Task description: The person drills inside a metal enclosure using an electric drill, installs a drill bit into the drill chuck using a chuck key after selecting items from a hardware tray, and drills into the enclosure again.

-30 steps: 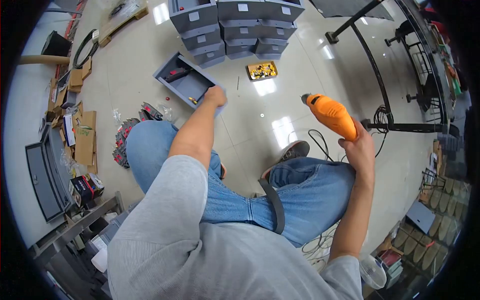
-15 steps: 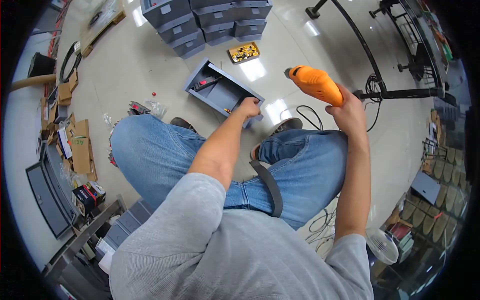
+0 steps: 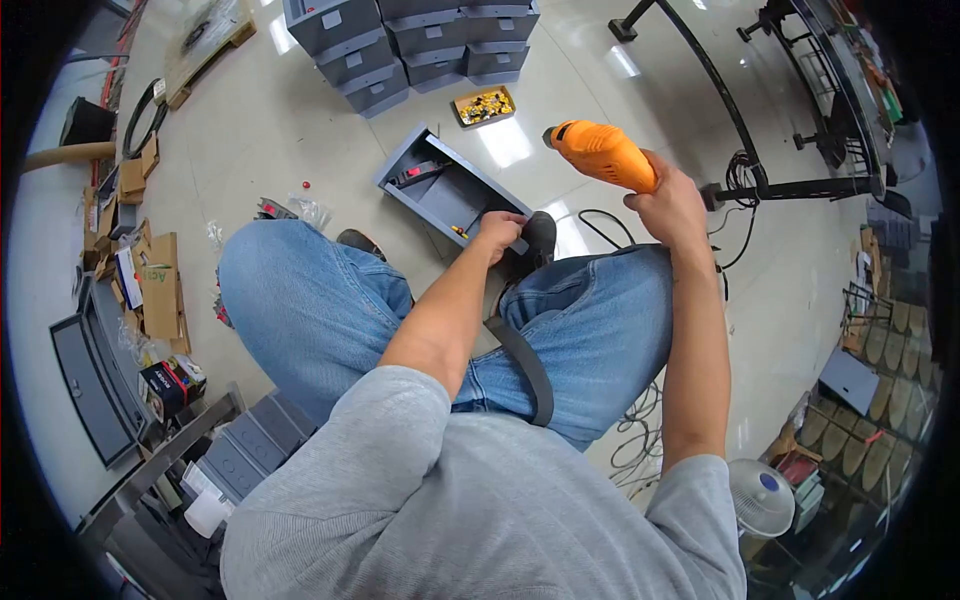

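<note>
My right hand [image 3: 672,205] is wrapped round the handle of an orange power drill [image 3: 605,155], held up off the floor with its nose toward the left. My left hand [image 3: 500,235] grips the near right end of an open grey plastic box [image 3: 440,218], fingers over its edge. Inside the box, toward the far end, lies a black and red object [image 3: 420,172] whose kind I cannot make out. A small yellow and red piece [image 3: 460,231] sits close to my left hand. My dark shoe [image 3: 540,235] is right against the near end of the box.
Stacked grey boxes [image 3: 440,55] stand ahead, with a small tray of yellow and black parts [image 3: 484,106] in front. A black metal frame [image 3: 715,80] is at the right. A black cable [image 3: 605,220] runs on the floor below the drill. Cardboard [image 3: 160,285] lies at the left.
The drill and my right hand have shifted a little left. The grey box has moved slightly right with my left hand still on it, and my shoe has come against its end.
</note>
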Available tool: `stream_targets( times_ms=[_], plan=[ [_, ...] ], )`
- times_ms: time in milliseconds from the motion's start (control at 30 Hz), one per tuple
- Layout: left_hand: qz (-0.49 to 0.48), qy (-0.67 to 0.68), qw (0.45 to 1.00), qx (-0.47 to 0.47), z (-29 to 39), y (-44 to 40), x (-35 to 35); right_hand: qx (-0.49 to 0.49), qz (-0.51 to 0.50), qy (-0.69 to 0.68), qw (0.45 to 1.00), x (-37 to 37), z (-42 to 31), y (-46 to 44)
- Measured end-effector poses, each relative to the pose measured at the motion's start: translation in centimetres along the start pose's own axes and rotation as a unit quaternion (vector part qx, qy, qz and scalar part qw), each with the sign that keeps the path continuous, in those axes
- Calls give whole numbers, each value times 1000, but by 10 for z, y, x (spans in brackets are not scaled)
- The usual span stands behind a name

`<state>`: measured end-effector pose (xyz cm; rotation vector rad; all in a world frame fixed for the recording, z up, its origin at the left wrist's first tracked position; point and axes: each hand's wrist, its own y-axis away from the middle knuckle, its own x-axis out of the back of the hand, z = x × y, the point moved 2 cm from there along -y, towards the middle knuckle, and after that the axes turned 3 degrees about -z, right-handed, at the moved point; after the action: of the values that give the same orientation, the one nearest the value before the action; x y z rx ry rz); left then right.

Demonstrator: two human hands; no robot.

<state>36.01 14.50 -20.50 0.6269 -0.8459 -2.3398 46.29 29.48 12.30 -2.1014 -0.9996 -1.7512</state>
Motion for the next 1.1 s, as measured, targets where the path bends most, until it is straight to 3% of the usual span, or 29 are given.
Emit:
stream_targets(
  times_ms=[200,300,400,500,600,667,700,800,1100],
  plan=[
    [27,-25,998,-44,14,-3,2,34,-13,-19,999,-3,-5,-5],
    [79,-226,970,37,64,31,-13,29,-25,-4,999,-1,-8,-5],
    [188,-59,980,2,83,29,-18,53,-28,-9,998,-3,-10,-6],
    [139,253,956,51,128,95,-29,97,-46,-10,994,-5,-10,-2],
    [55,376,921,81,155,139,-39,152,-75,-29,985,-8,-17,-2],
    [-116,439,891,4,153,136,-37,193,-98,-49,975,-13,-21,-3],
    [-127,455,881,-26,152,129,-40,208,-115,-62,969,-18,-22,1],
    [-22,467,884,-20,145,121,-43,212,-156,-47,964,-26,-39,2],
    [-29,590,799,113,111,90,-16,190,-308,86,928,-66,-77,-24]
  ],
)
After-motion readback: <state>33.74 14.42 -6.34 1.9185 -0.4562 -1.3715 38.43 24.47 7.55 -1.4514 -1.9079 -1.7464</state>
